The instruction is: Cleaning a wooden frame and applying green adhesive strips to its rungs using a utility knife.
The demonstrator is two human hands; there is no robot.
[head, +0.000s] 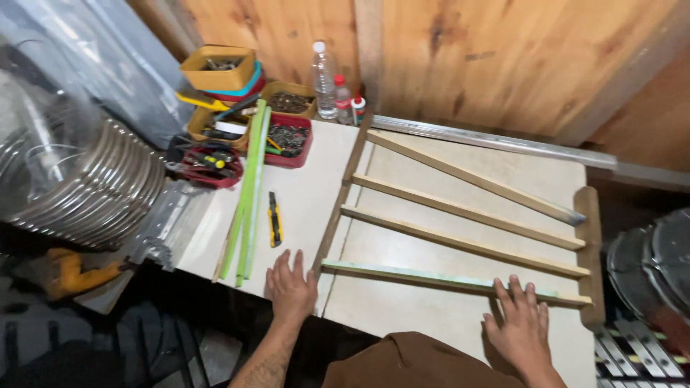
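Where plank walls meet it, a pale smooth surface (431, 309) carries a slatted wooden frame (467, 215); the left hand (291, 287) lies flat, released, at its corner, the right hand (521, 327) spread on the greenish nearest slat (424, 275), green strips (248, 194) and a yellow knife (274, 219) alongside.

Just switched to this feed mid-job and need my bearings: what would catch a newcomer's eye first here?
First, the ladder-like wooden slat frame lying flat across the pale tabletop, with the left hand flat near its lower left corner and the right hand pressing on its nearest, greenish slat. Next, the bundle of green strips and the yellow-and-black utility knife left of the frame. At the back left stand trays of hardware.
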